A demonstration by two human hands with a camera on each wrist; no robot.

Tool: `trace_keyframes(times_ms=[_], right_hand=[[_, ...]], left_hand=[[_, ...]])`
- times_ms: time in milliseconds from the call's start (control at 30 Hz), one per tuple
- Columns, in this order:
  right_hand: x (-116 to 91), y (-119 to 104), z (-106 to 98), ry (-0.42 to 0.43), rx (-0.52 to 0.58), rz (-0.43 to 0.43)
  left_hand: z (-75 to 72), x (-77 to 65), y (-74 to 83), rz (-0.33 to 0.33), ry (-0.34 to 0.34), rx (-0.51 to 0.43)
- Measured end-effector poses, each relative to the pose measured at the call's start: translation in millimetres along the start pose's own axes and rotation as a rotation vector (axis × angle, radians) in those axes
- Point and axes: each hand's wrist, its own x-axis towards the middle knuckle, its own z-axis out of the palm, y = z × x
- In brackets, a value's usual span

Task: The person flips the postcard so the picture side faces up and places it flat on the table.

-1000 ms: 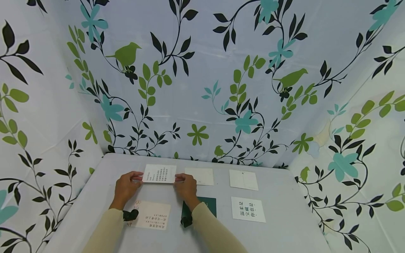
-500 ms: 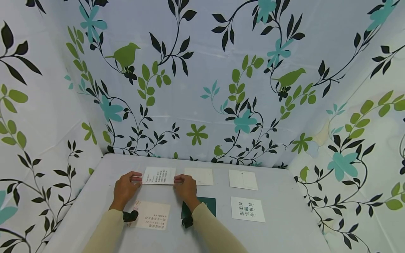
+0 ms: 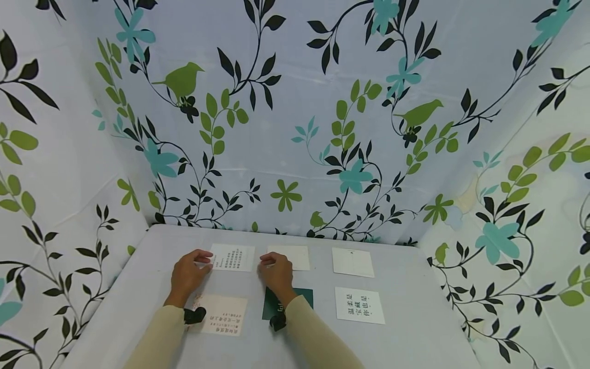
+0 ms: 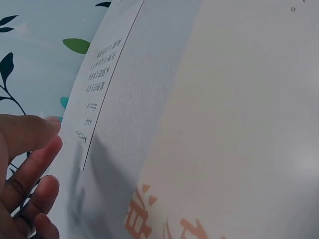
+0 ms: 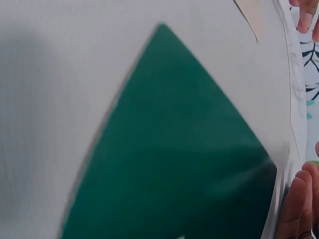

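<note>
A white card (image 3: 233,257) printed with dark lines of text lies flat at the back left of the table. My left hand (image 3: 189,271) is at its left edge, fingertips overlapping that edge in the head view. In the left wrist view, the left fingers (image 4: 42,194) are loosely bent with nothing between them. My right hand (image 3: 278,274) is just right of the card, a small gap between them, its fingers loosely bent and holding nothing. It partly covers a blank cream card (image 3: 297,256). Below it, my right wrist covers part of a dark green card (image 3: 304,296).
A pink-beige card (image 3: 223,315) with text lies below my left hand. To the right are a cream card with faint lines (image 3: 353,262) and a white card with large characters (image 3: 359,305). A patterned cloth (image 3: 276,128) hangs behind the white table (image 3: 415,318).
The white card was held by both hands, lowered slightly onto the table, and let go. My right hand has moved right, away from it; my left hand has shifted slightly right.
</note>
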Motion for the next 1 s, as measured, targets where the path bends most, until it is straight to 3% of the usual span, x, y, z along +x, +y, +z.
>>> trace_keyframes(times_ms=[200,433,1000], right_hand=[[3,5,-12,0.016,0.031,-0.02],[10,15,-22,0.022,0.036,0.027],[14,30,-48,0.074,0.026,0.039]], left_hand=[[7.8,1.5,8.1,0.007,-0.018,-0.023],[18.9,4.3,13.2,0.046,-0.025,-0.027],[47.5,6.0,31.6,0.094,-0.042,-0.047]])
